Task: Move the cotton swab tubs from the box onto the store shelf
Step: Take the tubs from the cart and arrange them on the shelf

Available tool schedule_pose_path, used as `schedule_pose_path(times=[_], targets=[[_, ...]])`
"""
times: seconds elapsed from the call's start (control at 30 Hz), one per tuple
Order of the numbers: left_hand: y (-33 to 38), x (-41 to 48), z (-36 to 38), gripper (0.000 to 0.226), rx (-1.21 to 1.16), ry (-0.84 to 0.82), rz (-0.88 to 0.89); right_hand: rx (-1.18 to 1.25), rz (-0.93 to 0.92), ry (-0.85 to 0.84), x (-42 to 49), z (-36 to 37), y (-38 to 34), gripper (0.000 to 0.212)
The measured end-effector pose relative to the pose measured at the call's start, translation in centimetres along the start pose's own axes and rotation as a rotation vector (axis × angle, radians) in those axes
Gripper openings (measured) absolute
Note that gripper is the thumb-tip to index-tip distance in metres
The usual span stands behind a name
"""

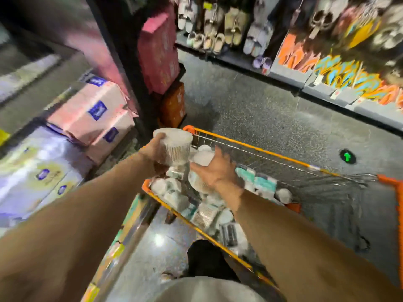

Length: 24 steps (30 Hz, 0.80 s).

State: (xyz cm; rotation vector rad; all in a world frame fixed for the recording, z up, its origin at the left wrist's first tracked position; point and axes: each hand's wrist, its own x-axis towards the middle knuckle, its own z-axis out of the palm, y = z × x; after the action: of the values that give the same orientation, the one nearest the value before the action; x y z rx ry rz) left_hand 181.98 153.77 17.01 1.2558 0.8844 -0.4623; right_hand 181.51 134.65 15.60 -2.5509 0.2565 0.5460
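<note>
Store aisle with a grey floor; an orange-rimmed cart [261, 151] stands beside the left shelf [39, 94]. The left hand [152, 149] grips one cotton swab tub [174, 147], raised above the cart's corner. The right hand [216, 171] wraps over a second tub [199, 182] inside the cart. Other tubs [165, 188] lie there, so much seems left; none shows on the shelf.

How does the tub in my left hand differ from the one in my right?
The left tub, held by the left hand, is raised above the cart, nearly upright, side visible. The right tub, gripped by the right hand, sits low in the cart, tilted, partly covered. Both are clear, round, packed with swabs.
</note>
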Motion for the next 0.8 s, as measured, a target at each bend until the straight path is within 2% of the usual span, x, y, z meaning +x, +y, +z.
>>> schedule_pose_path(times=[0.07,0.1,0.13,0.23,0.37,0.43,0.7,0.8], targets=[[1.5,-4.4,-2.5,0.038,-0.004,0.006,0.108,0.035,-0.064,0.050,-2.1,-1.0,-3.0,0.106],[2.2,-6.5,-3.7,0.037,-0.055,-0.010,0.142,0.064,-0.090,0.060,-3.0,-1.4,-4.6,0.105],[2.8,-7.2,-4.6,0.042,-0.078,-0.037,0.176,0.099,-0.091,0.070,-3.5,-1.8,-5.9,0.107],[4.2,-14.1,-8.6,0.050,-0.119,0.020,0.235,0.191,-0.161,0.082,-6.6,-2.5,-11.1,0.120],[4.8,-22.1,-12.2,0.068,-0.118,0.044,0.380,0.247,-0.303,0.077,-10.3,-3.0,-17.5,0.105],[5.0,-24.2,-15.0,0.070,-0.210,0.142,0.432,0.253,-0.380,0.084,-12.5,-2.9,-20.7,0.096],[5.8,-29.2,-25.4,0.051,-0.400,0.370,0.442,0.205,-0.664,0.206,-18.2,-1.7,-31.1,0.101],[5.6,-29.0,-28.9,0.051,-0.474,0.435,0.445,0.161,-0.756,0.179,-19.0,-0.2,-34.9,0.100]])
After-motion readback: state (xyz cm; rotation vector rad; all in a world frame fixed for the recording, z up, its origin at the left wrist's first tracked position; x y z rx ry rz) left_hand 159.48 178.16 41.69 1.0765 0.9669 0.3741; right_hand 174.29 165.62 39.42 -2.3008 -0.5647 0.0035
